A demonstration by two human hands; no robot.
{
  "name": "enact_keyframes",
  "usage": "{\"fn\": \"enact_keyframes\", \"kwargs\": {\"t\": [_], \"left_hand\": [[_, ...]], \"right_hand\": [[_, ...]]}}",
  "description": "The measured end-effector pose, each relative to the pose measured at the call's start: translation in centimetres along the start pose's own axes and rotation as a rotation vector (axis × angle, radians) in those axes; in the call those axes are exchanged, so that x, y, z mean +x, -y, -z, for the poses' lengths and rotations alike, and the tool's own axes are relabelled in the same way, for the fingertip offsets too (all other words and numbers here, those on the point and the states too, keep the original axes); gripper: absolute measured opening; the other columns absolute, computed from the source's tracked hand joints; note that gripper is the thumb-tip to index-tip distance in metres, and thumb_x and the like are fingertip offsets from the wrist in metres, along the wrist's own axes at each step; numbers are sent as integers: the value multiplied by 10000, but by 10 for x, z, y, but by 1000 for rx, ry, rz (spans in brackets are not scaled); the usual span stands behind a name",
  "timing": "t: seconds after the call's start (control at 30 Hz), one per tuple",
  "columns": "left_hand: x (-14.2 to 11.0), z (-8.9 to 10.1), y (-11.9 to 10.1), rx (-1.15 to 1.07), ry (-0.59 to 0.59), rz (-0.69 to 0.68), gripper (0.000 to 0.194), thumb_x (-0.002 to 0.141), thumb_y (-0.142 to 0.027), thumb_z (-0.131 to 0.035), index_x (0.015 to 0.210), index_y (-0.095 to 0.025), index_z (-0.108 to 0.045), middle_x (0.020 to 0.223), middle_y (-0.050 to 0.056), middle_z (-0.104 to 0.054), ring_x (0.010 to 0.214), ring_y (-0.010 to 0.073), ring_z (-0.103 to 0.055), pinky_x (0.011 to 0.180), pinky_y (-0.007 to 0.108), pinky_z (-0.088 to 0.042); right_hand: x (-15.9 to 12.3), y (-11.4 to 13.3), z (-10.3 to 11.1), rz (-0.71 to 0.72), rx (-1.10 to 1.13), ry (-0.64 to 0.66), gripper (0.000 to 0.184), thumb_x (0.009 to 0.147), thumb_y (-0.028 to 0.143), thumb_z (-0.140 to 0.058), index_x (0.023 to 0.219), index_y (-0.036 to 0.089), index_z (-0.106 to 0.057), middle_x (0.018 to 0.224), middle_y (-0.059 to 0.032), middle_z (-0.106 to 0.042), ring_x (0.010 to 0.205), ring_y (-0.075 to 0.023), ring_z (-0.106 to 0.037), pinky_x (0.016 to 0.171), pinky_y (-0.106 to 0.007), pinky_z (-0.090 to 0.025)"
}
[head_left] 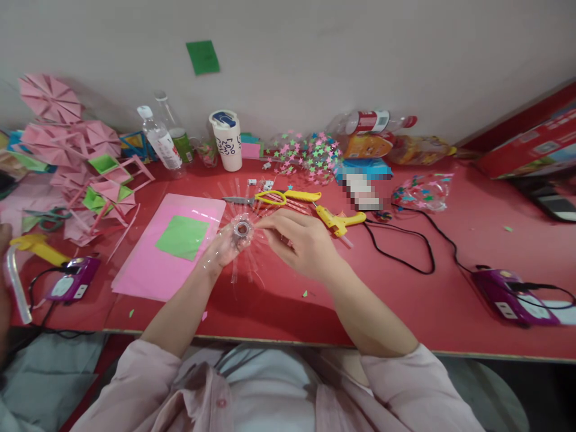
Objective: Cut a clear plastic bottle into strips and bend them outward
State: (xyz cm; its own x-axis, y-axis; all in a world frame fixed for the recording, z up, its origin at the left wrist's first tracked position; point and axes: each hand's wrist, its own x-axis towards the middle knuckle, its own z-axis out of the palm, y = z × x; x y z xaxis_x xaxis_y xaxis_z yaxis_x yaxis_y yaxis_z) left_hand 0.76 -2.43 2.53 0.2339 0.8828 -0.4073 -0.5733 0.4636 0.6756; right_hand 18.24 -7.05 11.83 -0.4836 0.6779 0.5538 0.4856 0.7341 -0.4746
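A clear plastic bottle neck (242, 228), its body cut into many thin strips that fan out all round, is held over the red table in my left hand (224, 247). The fingers of that hand are partly hidden behind the see-through strips. My right hand (301, 240) is on the right side of the piece, thumb and forefinger pinched together at one of the strips. Pink sheets (148, 264) with a green paper square (182, 237) lie left of my left hand. Beyond my hands are scissors (265, 198) with yellow handles, a yellow cutter knife (303, 196) and a yellow glue gun (337, 221).
Bottles (159, 141) and a white cup (227, 141) stand along the wall. Pink folded-paper shapes (85, 150) are piled at left. Bags of paper stars (321, 157) lie at the back. Purple power strips (513, 297) with black cords sit at both sides. Another person's arm shows at far left.
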Motion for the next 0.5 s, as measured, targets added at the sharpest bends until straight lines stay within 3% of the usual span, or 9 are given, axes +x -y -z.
{"fn": "enact_keyframes", "kwargs": {"t": [0.13, 0.27, 0.5], "left_hand": [[1, 1, 0, -7, 34, -5, 241, 891, -172, -567, 652, -146, -550, 520, -33, -524, 406, 47, -463, 380, 130, -336], [-1, 0, -1, 2, 17, -3, 199, 887, -249, -613, 720, -142, -598, 553, -19, -574, 435, 59, -508, 382, 135, -352], [-5, -1, 1, -29, -51, -32, 106, 804, -165, -692, 747, -151, -604, 619, -36, -633, 494, 50, -573, 468, 129, -455]], "right_hand": [[1, -7, -8, -122, -110, 122, 222, 951, 168, -467, 1017, 161, -679, 960, -92, -739, 835, -194, -669, 720, -289, -460], [3, -14, -12, -222, -212, 127, 210, 931, 168, -506, 1033, 162, -690, 950, -92, -752, 785, -189, -662, 671, -281, -415], [1, -13, -26, -232, -355, 167, 241, 929, 318, -578, 1091, 187, -701, 755, -45, -738, 625, -164, -615, 539, -268, -264]]}}
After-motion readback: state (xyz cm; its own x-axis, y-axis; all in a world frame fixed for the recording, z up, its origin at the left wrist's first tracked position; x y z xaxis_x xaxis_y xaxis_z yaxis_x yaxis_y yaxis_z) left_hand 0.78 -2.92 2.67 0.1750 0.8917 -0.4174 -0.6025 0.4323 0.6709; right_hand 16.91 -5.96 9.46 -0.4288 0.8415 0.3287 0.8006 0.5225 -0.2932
